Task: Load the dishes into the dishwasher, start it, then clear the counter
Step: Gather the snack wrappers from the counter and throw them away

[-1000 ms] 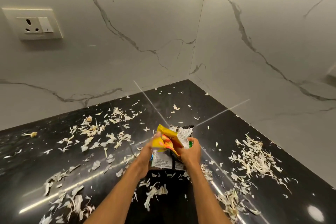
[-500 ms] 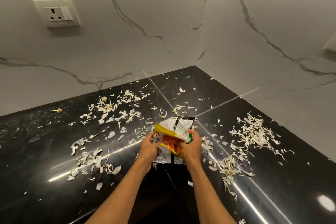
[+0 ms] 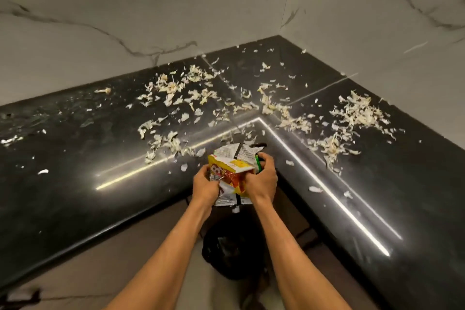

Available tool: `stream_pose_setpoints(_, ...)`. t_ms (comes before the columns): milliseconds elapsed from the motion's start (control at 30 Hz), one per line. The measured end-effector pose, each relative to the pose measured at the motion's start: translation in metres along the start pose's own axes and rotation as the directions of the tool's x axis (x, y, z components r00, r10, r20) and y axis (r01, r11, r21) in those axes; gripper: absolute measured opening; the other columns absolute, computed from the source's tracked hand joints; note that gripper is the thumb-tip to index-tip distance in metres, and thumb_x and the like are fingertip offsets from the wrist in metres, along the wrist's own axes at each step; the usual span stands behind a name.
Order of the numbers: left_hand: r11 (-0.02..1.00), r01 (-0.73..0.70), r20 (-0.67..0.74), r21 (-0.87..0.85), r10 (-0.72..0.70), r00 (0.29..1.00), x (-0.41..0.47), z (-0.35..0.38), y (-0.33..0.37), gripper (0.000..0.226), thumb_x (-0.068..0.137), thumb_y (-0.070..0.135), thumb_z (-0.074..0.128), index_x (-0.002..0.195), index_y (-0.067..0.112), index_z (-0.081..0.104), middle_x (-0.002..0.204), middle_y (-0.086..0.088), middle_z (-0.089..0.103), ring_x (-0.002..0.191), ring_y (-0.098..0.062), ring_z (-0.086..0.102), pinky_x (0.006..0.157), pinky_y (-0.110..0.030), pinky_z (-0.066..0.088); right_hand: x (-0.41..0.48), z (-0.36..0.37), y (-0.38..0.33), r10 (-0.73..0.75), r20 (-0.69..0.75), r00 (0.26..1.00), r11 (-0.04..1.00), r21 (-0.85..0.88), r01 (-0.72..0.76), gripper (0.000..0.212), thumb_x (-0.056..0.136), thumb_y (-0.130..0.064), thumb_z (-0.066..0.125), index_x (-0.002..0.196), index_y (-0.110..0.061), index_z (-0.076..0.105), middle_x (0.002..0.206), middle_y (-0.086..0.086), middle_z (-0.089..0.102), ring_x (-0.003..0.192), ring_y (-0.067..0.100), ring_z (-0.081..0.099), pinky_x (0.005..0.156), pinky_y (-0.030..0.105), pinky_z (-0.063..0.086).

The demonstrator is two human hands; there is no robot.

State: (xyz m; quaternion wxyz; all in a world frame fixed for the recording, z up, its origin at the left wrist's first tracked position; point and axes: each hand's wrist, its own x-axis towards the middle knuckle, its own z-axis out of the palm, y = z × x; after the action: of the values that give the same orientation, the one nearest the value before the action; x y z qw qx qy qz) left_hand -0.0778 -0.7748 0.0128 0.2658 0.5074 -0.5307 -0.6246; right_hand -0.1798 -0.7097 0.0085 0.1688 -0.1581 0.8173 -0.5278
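Note:
Both my hands clutch a bundle of crumpled wrappers (image 3: pixel 235 171), yellow, orange and silver, at the inner corner edge of the black L-shaped counter (image 3: pixel 75 153). My left hand (image 3: pixel 205 185) grips the bundle's left side and my right hand (image 3: pixel 263 181) grips its right side. Pale garlic peels (image 3: pixel 173 88) lie scattered over the counter, with a thicker pile (image 3: pixel 357 113) at the right. Under my forearms on the floor stands a bin lined with a black bag (image 3: pixel 231 251).
White marble-patterned walls (image 3: pixel 151 7) rise behind the counter on both sides and meet at the far corner. A small garlic stub (image 3: pixel 107 90) lies at the back left. Beige floor (image 3: pixel 100 267) shows below the counter edge.
My hands have drawn the wrappers back from over the counter to its front inner edge. My view has tipped downward, bringing the floor and black bag into sight and losing the wall socket.

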Motion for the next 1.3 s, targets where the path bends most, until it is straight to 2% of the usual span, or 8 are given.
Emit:
stream_pose_setpoints(200, 0.998, 0.062, 0.036, 0.003, -0.062, 0.997, -0.034, -0.027, -0.055, 0.037, 0.086, -0.016, 0.050, 0.106, 0.013, 0.059, 0.092, 0.004, 0.066, 0.078, -0.004, 0.061, 0.056, -0.011, 0.049, -0.061, 0.004, 0.045, -0.008, 0.010, 1.000, 0.998, -0.057, 0.009, 0.047, 0.079, -0.017, 0.075, 0.119, -0.027, 0.054, 0.107, -0.005, 0.069, 0.093, 0.014, 0.066, 0.069, 0.028, 0.048)
stream_pose_setpoints(467, 0.940, 0.264, 0.012, 0.214, -0.273, 0.962, -0.037, -0.022, -0.158, 0.033, 0.084, -0.004, 0.061, 0.115, 0.008, 0.064, 0.108, -0.010, 0.070, 0.089, -0.019, 0.066, 0.072, -0.028, 0.053, -0.089, 0.004, 0.143, 0.212, 0.095, 0.973, 0.975, -0.096, -0.203, 0.052, 0.083, -0.003, 0.067, 0.126, -0.029, 0.052, 0.107, -0.009, 0.061, 0.099, 0.016, 0.064, 0.069, 0.024, 0.046)
stream_pose_setpoints(600, 0.895, 0.361, 0.020, 0.264, -0.379, 0.925, -0.013, -0.007, -0.225, 0.035, 0.083, -0.002, 0.063, 0.115, 0.010, 0.064, 0.100, -0.010, 0.071, 0.070, -0.017, 0.064, 0.047, -0.020, 0.050, -0.072, 0.020, 0.214, 0.379, 0.153, 0.913, 0.925, -0.079, -0.371, 0.057, 0.083, 0.014, 0.058, 0.132, -0.014, 0.051, 0.121, 0.002, 0.060, 0.107, 0.017, 0.057, 0.079, 0.015, 0.047)
stream_pose_setpoints(800, 0.858, 0.416, 0.018, 0.301, -0.442, 0.897, 0.032, 0.014, -0.328, 0.019, 0.100, 0.007, 0.047, 0.113, 0.019, 0.052, 0.076, -0.005, 0.056, 0.042, -0.005, 0.053, 0.042, -0.017, 0.046, -0.042, 0.057, 0.346, 0.414, 0.233, 0.880, 0.909, -0.153, -0.387, 0.072, 0.083, 0.000, 0.070, 0.147, -0.016, 0.042, 0.144, 0.006, 0.051, 0.131, 0.023, 0.050, 0.105, 0.043, 0.046)
stream_pose_setpoints(900, 0.849, 0.427, 0.025, 0.311, -0.456, 0.889, 0.055, 0.019, -0.379, 0.014, 0.100, 0.016, 0.050, 0.112, 0.014, 0.057, 0.086, -0.007, 0.060, 0.070, -0.022, 0.059, 0.065, -0.036, 0.052, -0.038, 0.070, 0.395, 0.400, 0.305, 0.864, 0.916, -0.152, -0.371, 0.072, 0.087, -0.013, 0.071, 0.150, -0.023, 0.038, 0.144, -0.001, 0.051, 0.126, 0.010, 0.050, 0.100, 0.032, 0.048)
stream_pose_setpoints(1067, 0.780, 0.541, -0.023, 0.315, -0.564, 0.826, 0.089, 0.035, -0.444, 0.034, 0.101, 0.016, 0.048, 0.134, 0.008, 0.047, 0.126, -0.014, 0.058, 0.110, -0.032, 0.059, 0.076, -0.030, 0.045, -0.024, 0.094, 0.457, 0.525, 0.314, 0.791, 0.851, -0.186, -0.491, 0.078, 0.081, -0.027, 0.078, 0.147, -0.034, 0.037, 0.125, -0.004, 0.058, 0.104, 0.017, 0.060, 0.075, 0.024, 0.052)
stream_pose_setpoints(1200, 0.753, 0.603, 0.043, 0.262, -0.634, 0.772, 0.120, 0.040, -0.479, 0.037, 0.098, 0.028, 0.054, 0.129, 0.008, 0.052, 0.110, -0.016, 0.066, 0.096, -0.029, 0.064, 0.083, -0.038, 0.053, -0.009, 0.112, 0.482, 0.590, 0.359, 0.723, 0.797, -0.115, -0.593, 0.070, 0.084, -0.026, 0.076, 0.143, -0.035, 0.042, 0.147, 0.001, 0.045, 0.127, 0.030, 0.051, 0.089, 0.049, 0.055)
stream_pose_setpoints(1300, 0.706, 0.686, 0.109, 0.177, -0.707, 0.699, 0.135, 0.039, -0.493, 0.055, 0.090, 0.045, 0.061, 0.133, 0.016, 0.044, 0.117, -0.012, 0.059, 0.101, -0.033, 0.062, 0.071, -0.046, 0.060, 0.001, 0.123, 0.499, 0.602, 0.390, 0.697, 0.775, -0.076, -0.627, 0.067, 0.079, -0.019, 0.080, 0.137, -0.033, 0.051, 0.140, 0.001, 0.047, 0.119, 0.028, 0.055, 0.080, 0.046, 0.059)
